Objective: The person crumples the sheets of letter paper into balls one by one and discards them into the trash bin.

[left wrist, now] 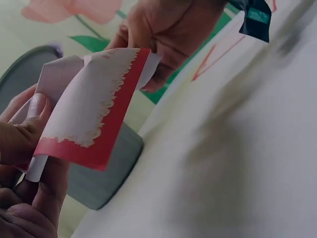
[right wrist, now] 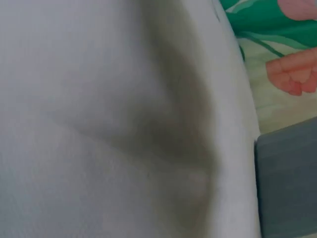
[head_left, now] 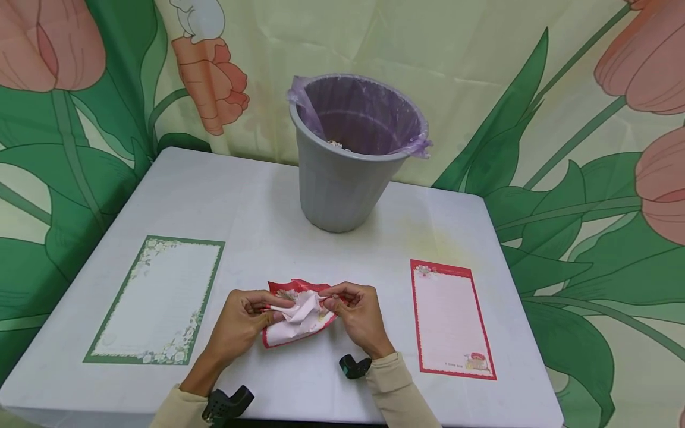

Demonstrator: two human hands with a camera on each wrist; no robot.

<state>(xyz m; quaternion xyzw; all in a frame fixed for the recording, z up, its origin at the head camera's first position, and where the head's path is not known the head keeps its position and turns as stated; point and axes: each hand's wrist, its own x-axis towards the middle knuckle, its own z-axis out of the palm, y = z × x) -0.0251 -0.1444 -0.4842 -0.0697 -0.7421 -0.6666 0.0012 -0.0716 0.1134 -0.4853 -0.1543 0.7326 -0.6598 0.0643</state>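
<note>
A creased white paper sheet with a red decorative border point(head_left: 305, 326) is held above the white-covered bench point(head_left: 257, 208), the left hand point(head_left: 235, 321) pinching it at nine o'clock, the right hand point(head_left: 363, 316) at three. Farther out lie a green-bordered white floral sheet point(head_left: 155, 300) at nine and a flat red-bordered pale sheet point(head_left: 452, 324) at three. A round grey plastic bin point(head_left: 342, 187), purple-lined, stands at one o'clock.

Before me, a white-covered table point(head_left: 257, 208) spans the lower frame. A grey bin point(head_left: 342, 190) stands on it at upper centre; a green-bordered sheet point(head_left: 155, 303) lies at lower left, a red-bordered sheet point(head_left: 452, 324) at lower right.
</note>
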